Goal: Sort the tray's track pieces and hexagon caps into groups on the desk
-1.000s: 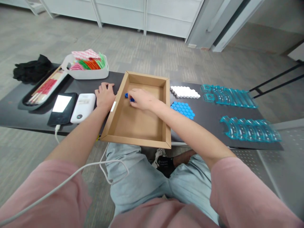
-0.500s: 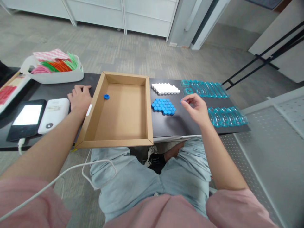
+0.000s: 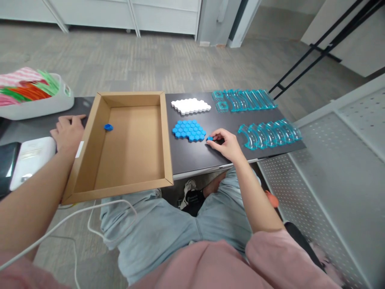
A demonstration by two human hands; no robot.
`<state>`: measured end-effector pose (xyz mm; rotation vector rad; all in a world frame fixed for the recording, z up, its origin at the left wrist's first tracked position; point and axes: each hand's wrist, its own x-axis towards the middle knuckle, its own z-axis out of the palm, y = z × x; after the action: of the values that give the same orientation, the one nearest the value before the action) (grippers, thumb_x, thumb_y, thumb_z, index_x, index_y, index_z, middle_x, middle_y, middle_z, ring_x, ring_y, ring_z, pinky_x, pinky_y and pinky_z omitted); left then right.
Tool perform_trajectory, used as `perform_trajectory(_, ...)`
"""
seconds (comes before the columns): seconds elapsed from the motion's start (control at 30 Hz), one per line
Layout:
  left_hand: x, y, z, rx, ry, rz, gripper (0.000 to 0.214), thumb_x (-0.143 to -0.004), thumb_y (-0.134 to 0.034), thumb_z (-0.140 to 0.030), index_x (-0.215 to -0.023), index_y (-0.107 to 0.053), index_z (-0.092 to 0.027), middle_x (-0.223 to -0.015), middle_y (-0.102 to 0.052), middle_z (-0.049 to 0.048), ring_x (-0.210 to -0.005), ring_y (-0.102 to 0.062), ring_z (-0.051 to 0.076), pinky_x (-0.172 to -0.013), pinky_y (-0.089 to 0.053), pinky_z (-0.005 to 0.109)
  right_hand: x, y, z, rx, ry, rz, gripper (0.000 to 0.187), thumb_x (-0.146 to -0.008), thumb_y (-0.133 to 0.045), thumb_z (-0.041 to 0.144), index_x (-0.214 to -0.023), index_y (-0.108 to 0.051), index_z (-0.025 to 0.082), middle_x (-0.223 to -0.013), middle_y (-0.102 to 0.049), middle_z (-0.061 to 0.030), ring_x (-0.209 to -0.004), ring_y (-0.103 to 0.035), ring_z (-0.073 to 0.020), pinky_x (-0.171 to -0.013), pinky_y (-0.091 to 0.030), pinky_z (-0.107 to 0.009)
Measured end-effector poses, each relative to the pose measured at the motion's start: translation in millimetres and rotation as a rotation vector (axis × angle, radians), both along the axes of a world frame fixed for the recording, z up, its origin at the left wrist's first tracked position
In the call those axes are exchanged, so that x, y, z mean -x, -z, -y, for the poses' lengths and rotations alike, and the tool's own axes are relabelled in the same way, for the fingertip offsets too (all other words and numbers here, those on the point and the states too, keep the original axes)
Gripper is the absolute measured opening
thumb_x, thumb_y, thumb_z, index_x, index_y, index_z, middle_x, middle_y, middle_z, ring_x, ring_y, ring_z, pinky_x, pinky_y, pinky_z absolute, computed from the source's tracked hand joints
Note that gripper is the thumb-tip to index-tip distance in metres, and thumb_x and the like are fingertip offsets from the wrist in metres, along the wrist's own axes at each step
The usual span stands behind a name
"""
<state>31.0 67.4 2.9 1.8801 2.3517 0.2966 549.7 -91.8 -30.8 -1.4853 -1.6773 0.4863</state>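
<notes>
An open cardboard tray lies on the dark table. One small blue hexagon piece sits inside it near the left wall. My left hand rests flat on the table just left of the tray, fingers stretched out. My right hand is on the table right of the tray, its fingertips pinched on another small blue hexagon piece beside the blue honeycomb cluster. A white honeycomb cluster lies behind the blue one.
Two rows of clear teal curved pieces lie at the table's right end. A white bin of coloured packets stands at far left, with a white device and a phone. A white cable hangs over my lap.
My right hand left the tray with one blue piece lying inside, swung right over the table, and now pinches a blue piece by the blue cluster. The left hand stayed put; my head turned right.
</notes>
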Motion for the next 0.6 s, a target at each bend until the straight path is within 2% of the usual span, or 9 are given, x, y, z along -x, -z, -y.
perform_trajectory(0.13, 0.1, 0.5, -2.7, 0.025, -0.020, -0.018, 0.075, -0.105, -0.023, -0.034, -0.167, -0.056, -0.008, -0.172, -0.043, 0.0376, -0.158, -0.044, 0.053, -0.131, -0.034, 0.072, -0.6, 0.4, 1.2, -0.002, -0.003, -0.013, 0.022, -0.091, -0.084, 0.040, -0.106, -0.073, 0.028, -0.098, -0.082, -0.0042, -0.088, -0.076, -0.0234, -0.089, -0.063, -0.041)
perform_trajectory(0.33, -0.9, 0.8, -3.2, 0.038, -0.041, -0.029, 0.079, -0.105, -0.017, -0.035, -0.171, -0.053, -0.011, -0.175, -0.042, 0.0332, -0.161, -0.043, 0.050, -0.135, -0.031, 0.068, -2.1, 5.6, -2.2, -0.005, -0.043, -0.023, 0.024, -0.092, -0.083, 0.038, -0.112, -0.073, 0.028, -0.103, -0.084, -0.0047, -0.088, -0.077, -0.0233, -0.087, -0.062, -0.041)
perform_trajectory(0.6, -7.4, -6.5, 2.0, 0.049, -0.038, -0.032, 0.081, -0.103, -0.024, -0.040, -0.170, -0.053, -0.007, -0.176, -0.041, 0.0349, -0.161, -0.043, 0.052, -0.135, -0.032, 0.069, -1.0, 5.7, -3.1, 0.035, -0.024, -0.010, 0.031, -0.089, -0.084, 0.037, -0.118, -0.074, 0.028, -0.110, -0.087, -0.0060, -0.093, -0.080, -0.0245, -0.090, -0.063, -0.042)
